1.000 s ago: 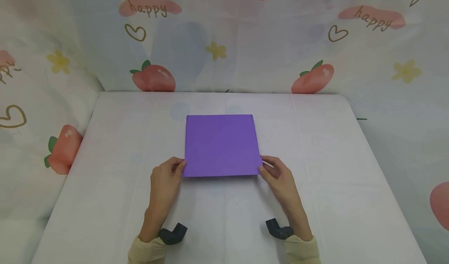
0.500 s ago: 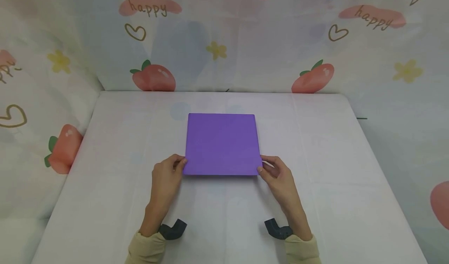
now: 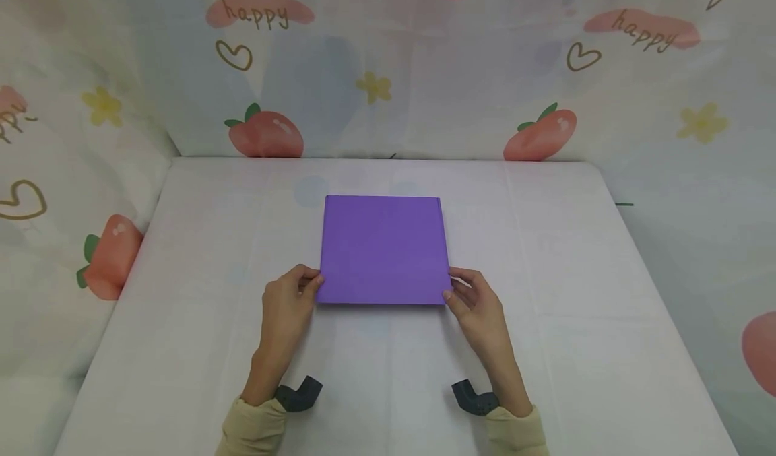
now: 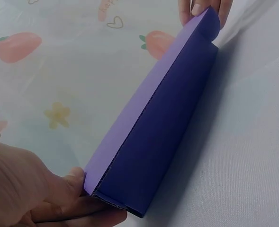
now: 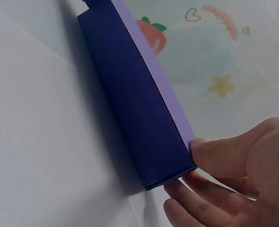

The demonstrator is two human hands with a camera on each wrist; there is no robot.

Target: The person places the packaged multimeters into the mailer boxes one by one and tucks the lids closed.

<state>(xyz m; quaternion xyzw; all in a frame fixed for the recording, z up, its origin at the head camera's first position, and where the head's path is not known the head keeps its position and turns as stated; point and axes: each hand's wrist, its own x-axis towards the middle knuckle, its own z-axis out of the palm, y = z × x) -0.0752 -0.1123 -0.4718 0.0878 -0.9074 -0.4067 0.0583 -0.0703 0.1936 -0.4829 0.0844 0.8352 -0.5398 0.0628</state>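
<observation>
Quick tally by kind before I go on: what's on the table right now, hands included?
Purple box: 1
Hands: 2, the left hand and the right hand, each gripping a near corner of the box
Table: 1
Total: 4

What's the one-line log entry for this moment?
left hand: pinches near-left corner of purple box | right hand: pinches near-right corner | box: flat on white table
</observation>
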